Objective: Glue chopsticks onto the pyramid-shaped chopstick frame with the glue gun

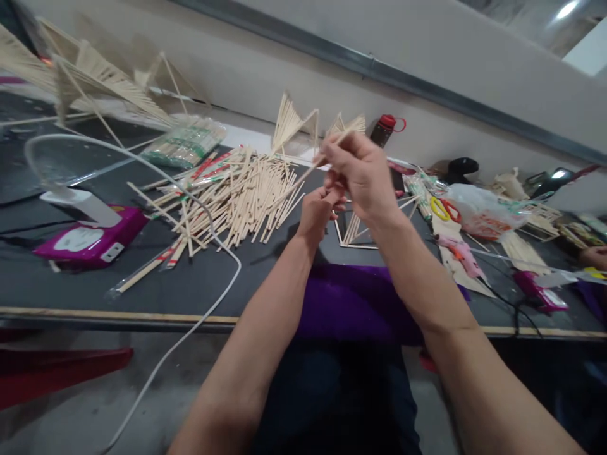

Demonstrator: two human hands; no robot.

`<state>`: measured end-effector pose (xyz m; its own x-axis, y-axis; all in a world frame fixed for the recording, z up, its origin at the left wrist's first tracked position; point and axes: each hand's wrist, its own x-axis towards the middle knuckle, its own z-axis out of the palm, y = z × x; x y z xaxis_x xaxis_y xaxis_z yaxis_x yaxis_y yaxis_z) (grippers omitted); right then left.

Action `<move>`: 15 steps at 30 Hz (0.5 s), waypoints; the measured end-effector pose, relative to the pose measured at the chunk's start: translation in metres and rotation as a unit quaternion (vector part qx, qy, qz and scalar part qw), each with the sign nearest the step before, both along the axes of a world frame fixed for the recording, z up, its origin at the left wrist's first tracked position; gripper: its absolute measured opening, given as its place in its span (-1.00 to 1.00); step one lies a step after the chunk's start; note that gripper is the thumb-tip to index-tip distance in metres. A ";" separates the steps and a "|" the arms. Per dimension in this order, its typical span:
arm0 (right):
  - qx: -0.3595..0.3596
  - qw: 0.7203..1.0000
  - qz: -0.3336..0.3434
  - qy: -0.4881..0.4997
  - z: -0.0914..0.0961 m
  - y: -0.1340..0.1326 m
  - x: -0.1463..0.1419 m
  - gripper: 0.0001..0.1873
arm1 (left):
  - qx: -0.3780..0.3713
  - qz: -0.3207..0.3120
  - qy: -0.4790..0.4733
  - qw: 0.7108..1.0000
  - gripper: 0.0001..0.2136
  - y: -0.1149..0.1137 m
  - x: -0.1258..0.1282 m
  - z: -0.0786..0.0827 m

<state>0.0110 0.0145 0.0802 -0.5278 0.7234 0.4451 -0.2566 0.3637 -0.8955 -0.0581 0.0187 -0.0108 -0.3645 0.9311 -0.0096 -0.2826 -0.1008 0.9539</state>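
My right hand point(363, 174) is raised over the table with its fingers pinched on a thin wooden chopstick point(307, 175), which slants down to the left. Just below it, my left hand point(317, 212) has its fingers closed close to the right fingertips; what they hold, if anything, is hidden. A loose pile of wooden chopsticks point(251, 199) lies to the left of my hands. Behind my right wrist, a small frame of glued sticks point(348, 237) rests on the dark table point(265, 278), partly covered by my arm.
A white cable point(232, 253) loops past a purple power box point(102, 243) at left. Fan-shaped stick models point(289, 123) stand by the wall. At right are yellow-and-red scissors point(444, 210), a pink glue gun point(459, 253) and a plastic bag point(488, 212). Another person's hand point(595, 258) shows far right.
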 end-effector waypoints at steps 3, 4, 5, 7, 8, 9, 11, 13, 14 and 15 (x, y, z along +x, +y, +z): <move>0.043 0.991 -0.121 -0.031 0.010 0.014 0.047 -0.78 | 0.041 0.021 -0.049 0.998 -0.87 -0.012 -0.004 0.012; 0.050 0.985 -0.156 -0.046 0.011 0.019 0.059 -0.75 | 0.052 0.023 -0.058 0.997 -0.87 -0.017 -0.004 0.016; 0.054 0.980 -0.182 -0.057 0.011 0.023 0.070 -0.72 | 0.065 0.015 -0.059 0.996 -0.88 -0.022 -0.004 0.020; 0.057 0.975 -0.207 -0.063 0.008 0.029 0.086 -0.69 | 0.079 -0.036 -0.046 0.995 -0.88 -0.032 -0.001 0.027; 0.057 0.974 -0.213 -0.060 0.007 0.031 0.092 -0.69 | 0.077 -0.070 -0.036 0.994 -0.86 -0.036 0.002 0.029; 0.055 0.973 -0.216 -0.056 0.005 0.033 0.096 -0.69 | 0.070 -0.101 -0.024 0.992 -0.83 -0.039 0.004 0.030; 0.048 0.973 -0.219 -0.044 0.001 0.035 0.102 -0.70 | 0.051 -0.144 0.000 0.988 -0.79 -0.042 0.007 0.030; 0.040 0.975 -0.214 -0.033 -0.001 0.037 0.107 -0.72 | 0.032 -0.158 0.020 0.987 -0.81 -0.042 0.009 0.029; 0.035 0.976 -0.212 -0.028 -0.002 0.038 0.109 -0.74 | 0.023 -0.159 0.029 0.987 -0.84 -0.042 0.010 0.028; 0.029 0.977 -0.211 -0.026 -0.003 0.040 0.111 -0.75 | 0.015 -0.160 0.037 0.986 -0.86 -0.042 0.010 0.027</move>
<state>0.1224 0.0545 0.0772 -0.2116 0.8556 0.4724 -0.0281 0.4779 -0.8780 -0.0481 -0.0234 0.0162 -0.0516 0.9980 0.0361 -0.2334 -0.0472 0.9712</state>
